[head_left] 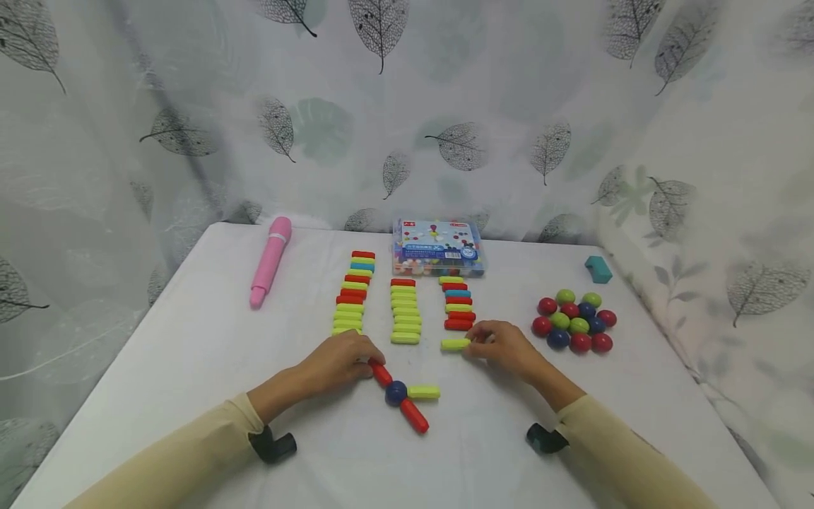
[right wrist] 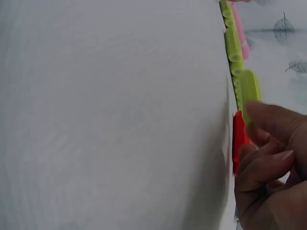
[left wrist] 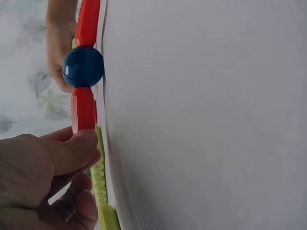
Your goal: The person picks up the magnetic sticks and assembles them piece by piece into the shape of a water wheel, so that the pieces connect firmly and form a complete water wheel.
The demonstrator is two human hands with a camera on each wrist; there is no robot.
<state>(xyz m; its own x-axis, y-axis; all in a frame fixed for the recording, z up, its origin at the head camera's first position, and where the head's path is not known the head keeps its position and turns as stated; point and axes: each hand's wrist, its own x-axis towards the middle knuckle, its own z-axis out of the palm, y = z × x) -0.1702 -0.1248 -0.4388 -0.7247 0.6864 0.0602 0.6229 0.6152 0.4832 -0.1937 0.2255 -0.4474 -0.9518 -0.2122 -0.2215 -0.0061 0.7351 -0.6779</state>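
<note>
My left hand (head_left: 335, 362) pinches the end of a red rod (head_left: 381, 373) between thumb and fingers. That rod joins a dark blue ball (head_left: 396, 393), which also bears a second red rod (head_left: 414, 416) and a yellow-green rod (head_left: 424, 392) pointing right. In the left wrist view the blue ball (left wrist: 83, 66) sits between the two red rods in a line. A loose yellow-green rod (head_left: 453, 344) is pinched by my right hand (head_left: 506, 348), just below the right column of rods. The right wrist view shows this rod (right wrist: 250, 88) tilted up off the cloth.
Three columns of coloured rods (head_left: 405, 311) lie beyond my hands. Red, green and blue balls (head_left: 579, 326) cluster at the right, near a teal block (head_left: 598, 270). A clear plastic box (head_left: 437, 247) and a pink pen-like stick (head_left: 271, 261) lie at the back.
</note>
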